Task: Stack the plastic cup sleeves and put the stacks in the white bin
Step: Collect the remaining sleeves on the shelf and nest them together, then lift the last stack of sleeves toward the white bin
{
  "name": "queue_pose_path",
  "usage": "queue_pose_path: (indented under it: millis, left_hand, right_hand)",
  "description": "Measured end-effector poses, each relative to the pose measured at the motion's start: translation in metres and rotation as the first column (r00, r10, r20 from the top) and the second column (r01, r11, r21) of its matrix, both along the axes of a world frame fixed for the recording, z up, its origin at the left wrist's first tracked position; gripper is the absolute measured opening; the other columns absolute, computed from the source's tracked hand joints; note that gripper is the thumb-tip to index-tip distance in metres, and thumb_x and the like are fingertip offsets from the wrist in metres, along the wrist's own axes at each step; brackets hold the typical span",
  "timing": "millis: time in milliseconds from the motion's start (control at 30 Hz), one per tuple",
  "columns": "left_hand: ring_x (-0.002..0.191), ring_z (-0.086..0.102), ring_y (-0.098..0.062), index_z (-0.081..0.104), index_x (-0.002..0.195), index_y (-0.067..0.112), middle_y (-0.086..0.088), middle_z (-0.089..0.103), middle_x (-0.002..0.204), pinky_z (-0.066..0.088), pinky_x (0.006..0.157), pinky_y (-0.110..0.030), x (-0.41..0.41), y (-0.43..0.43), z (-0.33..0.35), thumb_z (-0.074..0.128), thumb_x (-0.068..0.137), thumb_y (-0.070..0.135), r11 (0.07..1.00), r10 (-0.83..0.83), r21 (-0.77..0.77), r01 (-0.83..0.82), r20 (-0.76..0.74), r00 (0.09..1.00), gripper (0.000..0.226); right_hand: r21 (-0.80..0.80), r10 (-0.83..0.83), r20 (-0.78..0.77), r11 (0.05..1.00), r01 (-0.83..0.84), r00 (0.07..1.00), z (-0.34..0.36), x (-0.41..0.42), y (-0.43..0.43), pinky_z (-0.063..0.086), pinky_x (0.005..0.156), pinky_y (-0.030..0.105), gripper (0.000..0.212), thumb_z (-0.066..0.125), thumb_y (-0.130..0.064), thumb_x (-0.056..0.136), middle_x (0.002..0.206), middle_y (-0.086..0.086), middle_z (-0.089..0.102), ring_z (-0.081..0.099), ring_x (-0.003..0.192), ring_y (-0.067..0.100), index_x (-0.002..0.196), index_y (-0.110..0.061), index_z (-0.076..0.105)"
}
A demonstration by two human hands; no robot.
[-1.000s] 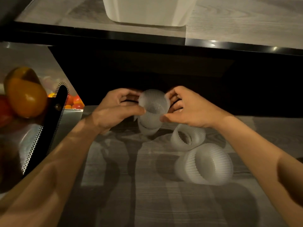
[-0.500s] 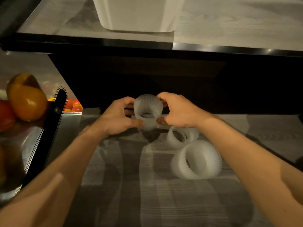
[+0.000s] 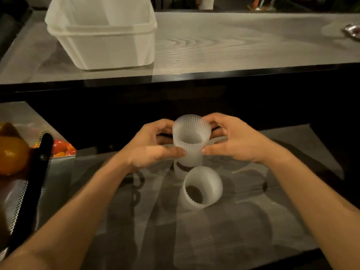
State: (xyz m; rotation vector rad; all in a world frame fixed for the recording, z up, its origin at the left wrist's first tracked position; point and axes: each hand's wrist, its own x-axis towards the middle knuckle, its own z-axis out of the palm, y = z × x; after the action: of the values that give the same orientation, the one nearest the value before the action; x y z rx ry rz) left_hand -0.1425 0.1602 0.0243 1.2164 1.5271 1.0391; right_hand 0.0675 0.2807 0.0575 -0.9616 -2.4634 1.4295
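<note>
A ribbed translucent white cup sleeve (image 3: pixel 191 140) is held upright over the lower wooden surface. My left hand (image 3: pixel 151 147) grips its left side and my right hand (image 3: pixel 232 141) grips its right side, thumbs near its lower edge. Just below it a second sleeve (image 3: pixel 180 169) is partly hidden by the held one. A third sleeve (image 3: pixel 202 187) lies tilted on the surface, nearer to me, its opening facing me. The white bin (image 3: pixel 105 38) stands on the raised counter at the far left.
A perforated metal tray (image 3: pixel 21 201) with a black handle (image 3: pixel 32 193) sits at the left, holding orange fruit (image 3: pixel 12 154) and small red tomatoes (image 3: pixel 62 148). A dark gap separates the lower surface from the raised counter (image 3: pixel 233 43). A shiny object (image 3: pixel 352 32) lies far right.
The view has tilted up, so the whole white bin shows now. The held sleeve has turned upright between both hands; the sleeves on the surface appear closer beneath it.
</note>
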Motion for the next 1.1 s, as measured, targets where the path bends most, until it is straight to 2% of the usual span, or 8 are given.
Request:
queue_pose_path:
  millis: [200, 367, 567, 667, 767, 933, 1000, 1100]
  left_hand:
    - [0.11, 0.068, -0.008, 0.064, 0.122, 0.025, 0.009, 0.07, 0.117, 0.057, 0.09, -0.028, 0.006, 0.001, -0.007, 0.089, 0.067, 0.017, 1.0, 0.009, 0.009, -0.009, 0.006, 1.0, 0.062]
    - [0.108, 0.068, -0.008, 0.063, 0.121, 0.026, 0.009, 0.069, 0.117, 0.059, 0.086, -0.028, 0.006, 0.003, -0.009, 0.091, 0.066, 0.012, 1.0, -0.011, -0.02, 0.011, -0.022, 1.0, 0.063]
    - [0.109, 0.066, -0.004, 0.062, 0.123, 0.025, 0.013, 0.068, 0.117, 0.059, 0.085, -0.025, 0.003, 0.002, -0.027, 0.091, 0.067, 0.009, 0.997, -0.039, -0.069, 0.035, -0.06, 0.997, 0.065]
    - [0.118, 0.06, -0.002, 0.057, 0.131, 0.027, 0.015, 0.064, 0.124, 0.054, 0.096, -0.025, 0.001, 0.002, -0.044, 0.09, 0.068, 0.011, 0.985, -0.106, -0.146, 0.089, -0.11, 0.988, 0.073]
    - [0.123, 0.055, 0.001, 0.052, 0.135, 0.031, 0.02, 0.06, 0.128, 0.049, 0.107, -0.036, 0.005, 0.003, -0.063, 0.092, 0.067, 0.02, 0.976, -0.121, -0.199, 0.084, -0.178, 0.977, 0.08]
    - [0.123, 0.057, -0.003, 0.054, 0.135, 0.03, 0.017, 0.061, 0.129, 0.05, 0.106, -0.043, 0.006, 0.008, -0.053, 0.092, 0.068, 0.026, 0.993, -0.079, -0.106, 0.057, -0.216, 0.973, 0.077]
    - [0.121, 0.058, -0.003, 0.054, 0.136, 0.028, 0.017, 0.061, 0.129, 0.052, 0.103, -0.037, 0.006, 0.01, -0.032, 0.09, 0.07, 0.026, 0.999, -0.018, -0.045, 0.008, -0.223, 0.975, 0.076]
    - [0.118, 0.056, 0.002, 0.053, 0.136, 0.033, 0.02, 0.058, 0.129, 0.048, 0.095, -0.022, 0.009, 0.008, 0.006, 0.088, 0.071, 0.037, 0.999, 0.019, 0.052, -0.007, -0.24, 0.971, 0.074]
  right_hand:
    - [-0.051, -0.051, -0.04, 0.997, 0.049, 0.998, -0.013, 0.011, -0.002, 0.058, 0.09, 0.026, 0.065, 0.088, -0.01, 0.073, 0.119, -0.01, 0.065, 0.067, 0.105, 0.003, 0.127, -0.027, 0.056]
    - [-0.057, -0.04, -0.049, 0.998, 0.037, 0.998, -0.016, 0.013, -0.001, 0.058, 0.09, 0.027, 0.064, 0.088, -0.01, 0.073, 0.119, -0.011, 0.064, 0.065, 0.107, 0.003, 0.126, -0.03, 0.057]
    - [-0.104, -0.011, 0.025, 0.994, 0.014, 1.0, -0.032, 0.012, 0.002, 0.059, 0.089, 0.029, 0.057, 0.086, -0.01, 0.076, 0.116, -0.014, 0.065, 0.066, 0.105, 0.003, 0.121, -0.034, 0.059]
    - [-0.122, -0.028, 0.116, 0.992, 0.043, 0.993, -0.052, 0.01, 0.005, 0.057, 0.096, 0.033, 0.061, 0.086, -0.013, 0.077, 0.121, -0.017, 0.062, 0.063, 0.111, 0.003, 0.126, -0.033, 0.058]
    - [-0.196, -0.044, 0.135, 0.978, 0.071, 0.99, -0.071, 0.007, 0.0, 0.056, 0.099, 0.034, 0.065, 0.088, -0.01, 0.074, 0.121, -0.016, 0.064, 0.064, 0.11, 0.002, 0.129, -0.03, 0.059]
    - [-0.22, -0.122, 0.04, 0.967, 0.128, 0.992, -0.069, 0.003, 0.002, 0.057, 0.097, 0.04, 0.057, 0.086, -0.005, 0.076, 0.118, -0.009, 0.07, 0.067, 0.11, 0.008, 0.124, -0.026, 0.064]
    - [-0.192, -0.167, -0.033, 0.969, 0.158, 0.985, -0.049, 0.004, 0.004, 0.058, 0.096, 0.039, 0.051, 0.081, 0.0, 0.079, 0.115, -0.006, 0.072, 0.069, 0.108, 0.01, 0.122, -0.023, 0.066]
    - [-0.113, -0.156, -0.131, 0.983, 0.141, 0.979, -0.006, 0.012, 0.0, 0.057, 0.097, 0.034, 0.048, 0.074, 0.002, 0.084, 0.117, -0.005, 0.072, 0.069, 0.109, 0.009, 0.127, -0.017, 0.065]
